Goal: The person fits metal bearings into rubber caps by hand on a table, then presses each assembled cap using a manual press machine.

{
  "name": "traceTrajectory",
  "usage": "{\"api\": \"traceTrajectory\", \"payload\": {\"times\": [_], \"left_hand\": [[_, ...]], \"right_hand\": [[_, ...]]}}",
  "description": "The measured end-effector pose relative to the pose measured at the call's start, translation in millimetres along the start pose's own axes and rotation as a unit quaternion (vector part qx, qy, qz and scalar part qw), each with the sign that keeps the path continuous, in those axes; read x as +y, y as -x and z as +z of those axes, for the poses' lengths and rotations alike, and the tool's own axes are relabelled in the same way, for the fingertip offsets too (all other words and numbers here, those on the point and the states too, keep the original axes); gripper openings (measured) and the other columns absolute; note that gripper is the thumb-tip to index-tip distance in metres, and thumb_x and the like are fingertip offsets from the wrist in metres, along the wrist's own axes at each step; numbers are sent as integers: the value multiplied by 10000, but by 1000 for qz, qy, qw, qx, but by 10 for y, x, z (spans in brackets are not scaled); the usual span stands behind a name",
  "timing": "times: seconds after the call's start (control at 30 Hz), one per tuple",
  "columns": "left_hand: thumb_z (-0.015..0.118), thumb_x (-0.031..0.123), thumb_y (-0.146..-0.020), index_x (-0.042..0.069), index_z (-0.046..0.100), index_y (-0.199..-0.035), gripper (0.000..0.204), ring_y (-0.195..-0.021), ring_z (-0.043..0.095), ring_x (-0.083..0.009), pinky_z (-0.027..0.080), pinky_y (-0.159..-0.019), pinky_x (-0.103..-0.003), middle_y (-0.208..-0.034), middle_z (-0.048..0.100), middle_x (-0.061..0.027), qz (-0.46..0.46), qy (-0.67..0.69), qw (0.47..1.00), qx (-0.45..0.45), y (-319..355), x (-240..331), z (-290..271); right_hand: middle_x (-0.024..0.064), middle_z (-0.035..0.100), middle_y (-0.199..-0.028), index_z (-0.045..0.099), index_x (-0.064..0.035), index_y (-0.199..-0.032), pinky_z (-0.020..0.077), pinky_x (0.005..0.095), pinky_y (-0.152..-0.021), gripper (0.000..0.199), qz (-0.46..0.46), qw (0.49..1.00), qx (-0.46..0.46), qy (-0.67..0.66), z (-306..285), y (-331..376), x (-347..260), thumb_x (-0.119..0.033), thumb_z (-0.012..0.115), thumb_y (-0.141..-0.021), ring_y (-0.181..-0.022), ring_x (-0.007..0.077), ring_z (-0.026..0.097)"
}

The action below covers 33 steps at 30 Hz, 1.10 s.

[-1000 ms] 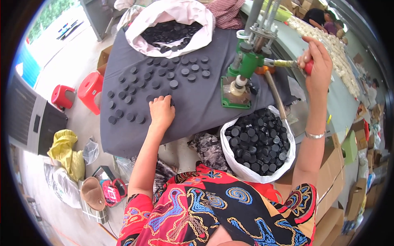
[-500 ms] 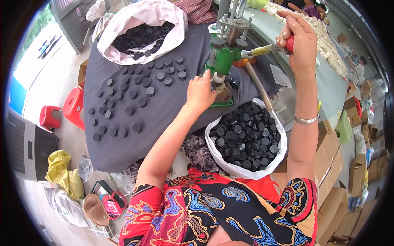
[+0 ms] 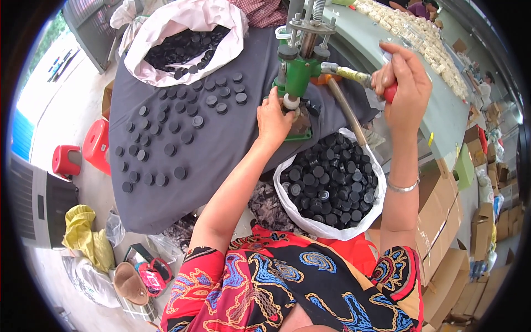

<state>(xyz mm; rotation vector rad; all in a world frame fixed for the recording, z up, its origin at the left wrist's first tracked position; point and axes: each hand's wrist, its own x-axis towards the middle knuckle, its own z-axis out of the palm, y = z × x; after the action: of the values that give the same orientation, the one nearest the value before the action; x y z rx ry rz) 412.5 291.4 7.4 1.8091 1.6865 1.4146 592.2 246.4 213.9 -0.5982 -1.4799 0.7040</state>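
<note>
A green hand press [image 3: 298, 77] with a metal column and spring stands at the far edge of the dark cloth. My right hand [image 3: 402, 83] is wrapped round the red-knobbed end of its lever [image 3: 354, 73], the index finger sticking up. At the press's foot, my left hand [image 3: 274, 119] has its index finger stretched up along the green body. Its thumb lies apart, beside the white punch tip [image 3: 291, 102]. Whatever sits beneath the punch is hidden by that hand. Nearest to me, a white sack [image 3: 381, 206] holds many round black caps [image 3: 326, 182].
More black caps [image 3: 170, 149] lie scattered on the dark cloth [image 3: 215, 166], left of the press. Behind them stands another open white sack [image 3: 235, 47] of black pieces. A hammer handle [image 3: 347, 110] leans beside the press. Red stools [image 3: 66, 160] and cardboard boxes [image 3: 437, 221] flank the table.
My right hand has come down with the lever, which now tilts lower at its knob end. My left hand stays at the press foot, its thumb now closer to the punch tip.
</note>
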Motion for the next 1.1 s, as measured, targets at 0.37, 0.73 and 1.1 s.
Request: {"api": "traceTrajectory", "payload": {"times": [0.37, 0.73, 1.1], "left_hand": [[702, 62, -693, 26, 529, -1228, 564, -1030, 546, -320, 422, -874, -415, -1094, 622, -133, 100, -58, 991, 65, 455, -75, -782], [633, 74, -702, 23, 626, -1060, 361, -993, 564, -319, 441, -832, -429, -1067, 638, -132, -34, -363, 930, 53, 1381, -729, -2231], [663, 40, -690, 15, 542, -1210, 535, -902, 591, -353, 479, -795, -438, -984, 630, -168, 17, -135, 989, 52, 932, -444, -1681]], "right_hand": [[32, 496, -655, 568, 69, -1035, 476, 313, -705, 165, -122, 988, 8, 94, -110, 1250, 706, -8, 447, -954, -598, 114, 468], [-5, 434, -596, 608, 62, -1079, 418, 248, -570, 257, 4, 1000, -5, 4, 21, -43, -60, -139, 481, -980, -519, 81, 438], [-5, 497, -624, 656, 22, -1048, 426, 230, -494, 215, 33, 998, -35, -41, 18, -601, 19, -140, 568, -937, -499, 89, 486]]}}
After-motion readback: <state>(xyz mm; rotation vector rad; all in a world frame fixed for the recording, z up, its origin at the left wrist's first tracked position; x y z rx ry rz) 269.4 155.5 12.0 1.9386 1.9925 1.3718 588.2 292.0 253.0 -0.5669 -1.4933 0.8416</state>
